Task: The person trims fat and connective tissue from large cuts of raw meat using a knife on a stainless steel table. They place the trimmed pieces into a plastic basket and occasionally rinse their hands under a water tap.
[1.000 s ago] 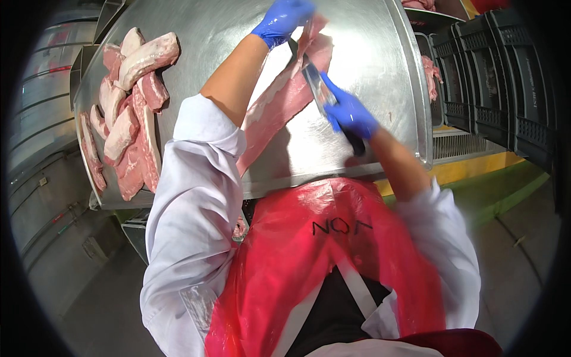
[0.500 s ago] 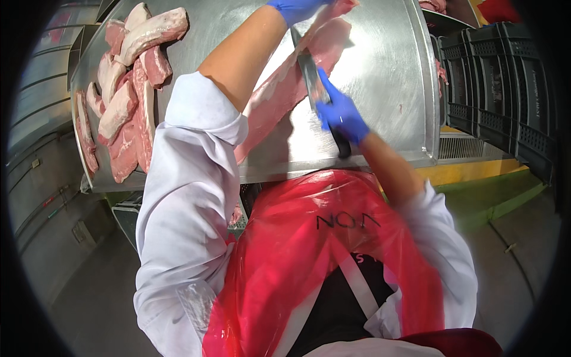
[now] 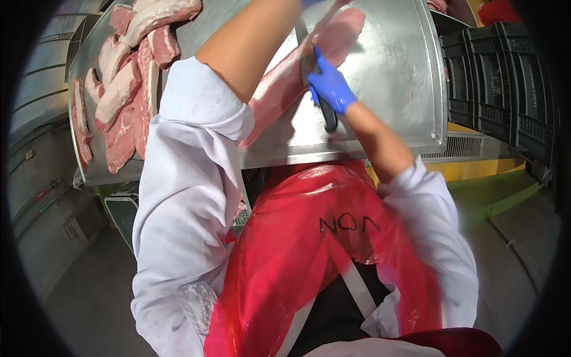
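Your gloved right hand [image 3: 333,88] is clamped on a black-handled knife [image 3: 329,118], blade over a long meat strip [image 3: 276,89].
The strip slants across the metal table [image 3: 392,89]; your left hand [image 3: 310,2], mostly past the top edge, shows too little to tell its grip. Meat slabs [image 3: 119,92] lie heaped leftward.

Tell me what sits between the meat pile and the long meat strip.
Head view: left forearm and rolled white sleeve cross between the meat pile and long meat strip; bare metal table shows beside the forearm.
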Demonstrator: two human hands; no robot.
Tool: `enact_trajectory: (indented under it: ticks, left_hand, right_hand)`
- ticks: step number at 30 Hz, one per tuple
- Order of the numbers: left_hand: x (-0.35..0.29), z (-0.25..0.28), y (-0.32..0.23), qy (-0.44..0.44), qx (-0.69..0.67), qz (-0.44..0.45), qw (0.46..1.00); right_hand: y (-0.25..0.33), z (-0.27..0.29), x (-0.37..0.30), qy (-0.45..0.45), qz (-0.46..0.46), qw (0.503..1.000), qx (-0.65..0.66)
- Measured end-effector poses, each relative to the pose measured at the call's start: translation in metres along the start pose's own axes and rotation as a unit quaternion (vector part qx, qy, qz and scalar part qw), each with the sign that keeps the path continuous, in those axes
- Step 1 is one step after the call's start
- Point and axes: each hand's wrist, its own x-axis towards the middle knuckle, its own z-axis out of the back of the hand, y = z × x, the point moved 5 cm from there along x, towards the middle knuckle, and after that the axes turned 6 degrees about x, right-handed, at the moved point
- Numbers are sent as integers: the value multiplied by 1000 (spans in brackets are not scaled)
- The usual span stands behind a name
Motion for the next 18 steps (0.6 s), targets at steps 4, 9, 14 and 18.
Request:
enact_trajectory:
  ticks: [4, 9, 14, 18]
  left_hand:
    - [-28, 16, -28, -18, -17, -34, 999]
    - [-46, 12, -57, 26, -57, -71, 995]
    - [-79, 37, -91, 1, -69, -98, 993]
    - [-100, 39, -110, 5, -57, -117, 992]
  right_hand:
    - [-19, -26, -66, -2, -9, 999, 39]
    - [7, -27, 3, -35, -12, 998, -46]
    - [-18, -57, -81, -24, -40, 999, -26]
    - [-18, -49, -44, -30, -21, 998, -48]
